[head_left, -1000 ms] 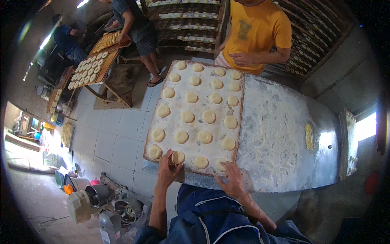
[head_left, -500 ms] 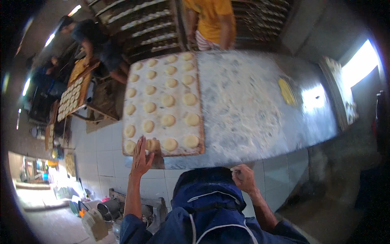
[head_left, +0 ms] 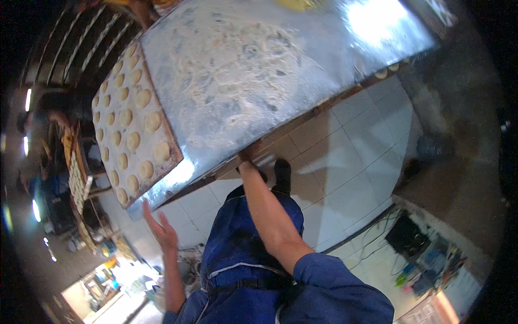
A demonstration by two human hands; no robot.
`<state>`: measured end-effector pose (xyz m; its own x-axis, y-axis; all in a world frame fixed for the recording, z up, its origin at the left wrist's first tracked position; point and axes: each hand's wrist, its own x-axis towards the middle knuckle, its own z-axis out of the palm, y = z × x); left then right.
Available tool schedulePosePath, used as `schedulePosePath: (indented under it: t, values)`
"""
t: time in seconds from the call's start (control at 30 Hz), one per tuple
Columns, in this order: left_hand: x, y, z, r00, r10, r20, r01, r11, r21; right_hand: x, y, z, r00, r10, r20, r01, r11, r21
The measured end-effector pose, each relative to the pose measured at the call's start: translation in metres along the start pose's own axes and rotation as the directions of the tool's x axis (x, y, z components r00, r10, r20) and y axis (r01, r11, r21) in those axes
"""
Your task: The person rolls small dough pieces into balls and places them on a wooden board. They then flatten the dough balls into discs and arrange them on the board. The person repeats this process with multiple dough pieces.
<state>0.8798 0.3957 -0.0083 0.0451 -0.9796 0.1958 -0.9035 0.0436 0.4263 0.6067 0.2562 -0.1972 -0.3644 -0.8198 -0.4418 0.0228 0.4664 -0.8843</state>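
Observation:
My left hand is raised just off the near left corner of a metal table, fingers apart and holding nothing. A floured board lies on the table's left part with rows of pale, round dough pieces on it. My right hand reaches down to the table's front edge, in the middle of the view, its fingers hidden at or under that edge. To the right of the board, flour is spread over the metal, with a yellow item at the far edge.
Wooden stands with trays of dough pieces and dark, blurred people stand at the left. Racks rise behind the board. My feet are on floor tiles below the table edge. Cables and a black object lie at the lower right.
The view has turned toward the table's right part and down. My left hand has left the dough pieces; my right hand has moved from the board down to the table's front edge.

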Motion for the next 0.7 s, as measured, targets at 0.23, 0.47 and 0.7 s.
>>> schedulePosePath:
  t: [0.23,0.47,0.7]
  values:
    - [-0.072,0.032,0.012,0.926,0.136,0.351,-0.135,0.99,-0.028,-0.045,0.062,-0.037,0.999,-0.047,0.026,0.048,0.997,-0.056]
    - [-0.03,-0.11,-0.056,0.9,-0.384,-0.207,0.356,0.921,-0.16,-0.163,0.277,-0.231,0.936,-0.033,-0.352,-0.02,0.989,-0.148]
    - [0.047,-0.28,-0.061,0.805,-0.579,-0.128,0.502,0.78,-0.373,-0.172,-0.073,-0.059,0.647,-0.724,0.237,0.748,0.542,-0.384]
